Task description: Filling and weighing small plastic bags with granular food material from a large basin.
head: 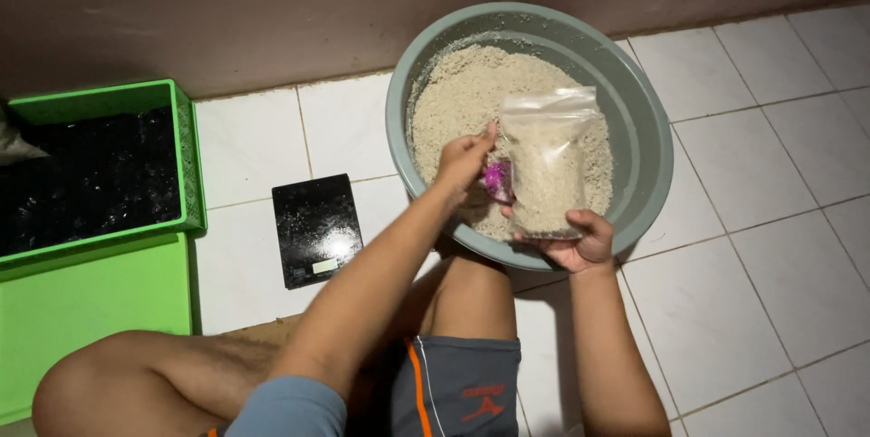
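Item one: your right hand [580, 242], at about five o'clock on the basin, was closed under the bottom of a clear plastic bag [546, 160], cupping it from below and holding it upright. The bag was filled with rice most of the way up; its empty top stood open and crumpled toward twelve o'clock.

Item two: your left hand [464, 158], at nine o'clock from the bag, was curled around a small pink scoop [497, 181]. The scoop sat just beside the bag's lower left side, touching or nearly touching it; which of the two cannot be told. Only part of the scoop showed beyond your fingers.

Item three: a grey-green round basin [645, 129] stood on the white tiled floor [752, 274], close to the wall at twelve o'clock. It held a mound of rice [453, 92], piled higher toward ten o'clock. The bag and both hands were over the basin's near half.

Item four: a flat black kitchen scale [315, 228] lay on the tiles at nine o'clock from the basin, well apart from both hands, with nothing on its plate.

Item five: a green crate [188, 156] with dark contents stood at the far nine o'clock edge, and a green lid or board [91, 310] lay just below it.

Item six: your bare knees and grey shorts [458, 387] with an orange stripe sat at six o'clock.
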